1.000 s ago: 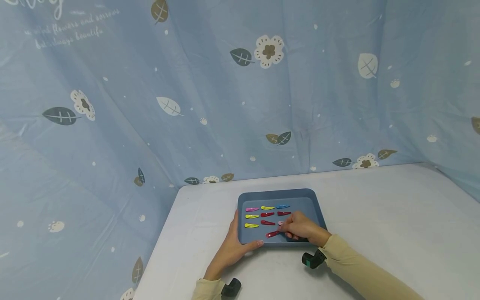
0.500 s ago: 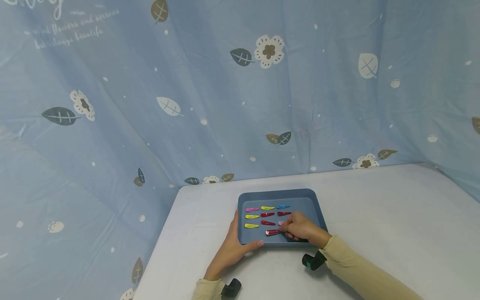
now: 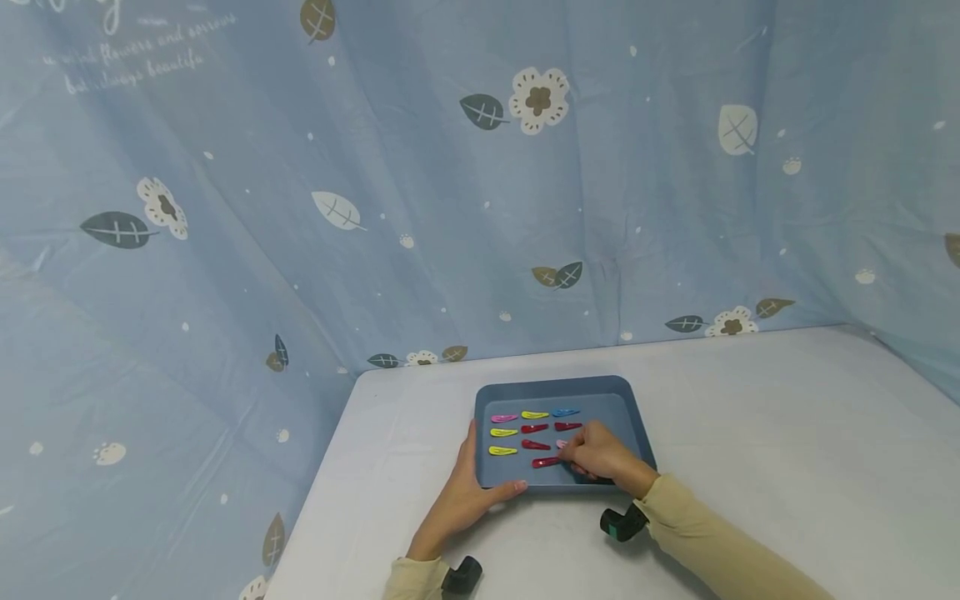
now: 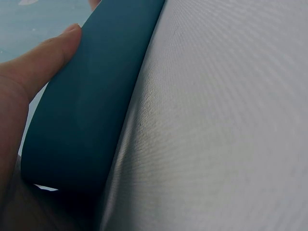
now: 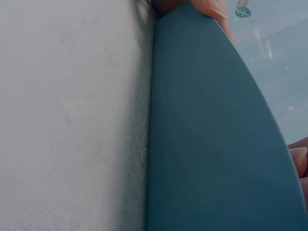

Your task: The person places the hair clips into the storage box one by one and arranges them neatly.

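Snap hair clips lie in rows on a blue-grey tray point(image 3: 609, 408) in the head view. My right hand point(image 3: 606, 454) is over the tray's front right part and pinches the tip of a red hair clip point(image 3: 545, 462) between thumb and index finger. Just behind those fingertips a pink clip point(image 3: 561, 444) is partly hidden. At the front left corner, my left hand point(image 3: 463, 497) holds the tray, its thumb on the front rim and its fingers along the left side. The left wrist view has the thumb point(image 4: 60, 50) against the tray's outer wall point(image 4: 91, 110).
Yellow point(image 3: 502, 451), pink point(image 3: 504, 418), blue point(image 3: 566, 412) and red clips lie close around the right fingers. A white cloth point(image 3: 757, 450) covers the table, and a blue patterned curtain point(image 3: 637, 192) hangs behind it. Black wrist cameras point(image 3: 624, 523) sit below the hands.
The pinched red clip has turned from a slant to nearly level, its wide end moving slightly away from the tray's front rim. Left hand and tray have stayed in place.
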Available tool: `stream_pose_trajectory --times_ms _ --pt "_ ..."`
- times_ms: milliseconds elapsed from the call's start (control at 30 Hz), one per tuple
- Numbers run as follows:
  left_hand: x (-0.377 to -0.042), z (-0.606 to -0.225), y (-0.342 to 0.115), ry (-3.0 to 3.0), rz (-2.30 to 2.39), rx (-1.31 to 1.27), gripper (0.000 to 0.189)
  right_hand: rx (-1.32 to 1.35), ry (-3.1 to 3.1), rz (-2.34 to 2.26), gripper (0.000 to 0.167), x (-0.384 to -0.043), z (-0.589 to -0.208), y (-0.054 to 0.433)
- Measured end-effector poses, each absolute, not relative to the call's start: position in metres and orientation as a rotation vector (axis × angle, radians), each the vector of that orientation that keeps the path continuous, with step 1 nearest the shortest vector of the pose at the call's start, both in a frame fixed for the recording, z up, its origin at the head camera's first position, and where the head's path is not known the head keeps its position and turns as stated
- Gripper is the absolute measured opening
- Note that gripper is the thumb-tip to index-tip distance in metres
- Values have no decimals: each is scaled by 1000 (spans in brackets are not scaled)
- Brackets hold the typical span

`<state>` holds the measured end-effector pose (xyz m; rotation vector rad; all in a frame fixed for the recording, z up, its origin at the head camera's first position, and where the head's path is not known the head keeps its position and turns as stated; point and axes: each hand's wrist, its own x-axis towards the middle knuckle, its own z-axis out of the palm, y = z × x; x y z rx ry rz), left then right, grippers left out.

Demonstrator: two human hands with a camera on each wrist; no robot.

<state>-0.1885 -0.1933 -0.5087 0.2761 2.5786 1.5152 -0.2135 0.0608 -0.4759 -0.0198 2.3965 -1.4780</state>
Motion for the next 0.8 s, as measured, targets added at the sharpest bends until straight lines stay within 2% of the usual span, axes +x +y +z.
stream_pose_trajectory --times_ms 333,600,800 --pt "-188 -508 -193 2573 1520 273 128 -18 2446 -1448 27 -214 -478 62" --pt "-188 -509 -193 2578 1506 276 128 -47 2448 -1450 34 -215 -468 71" --pt "-188 -508 -193 2586 1491 241 128 -151 2445 -1514 25 -222 -451 89"
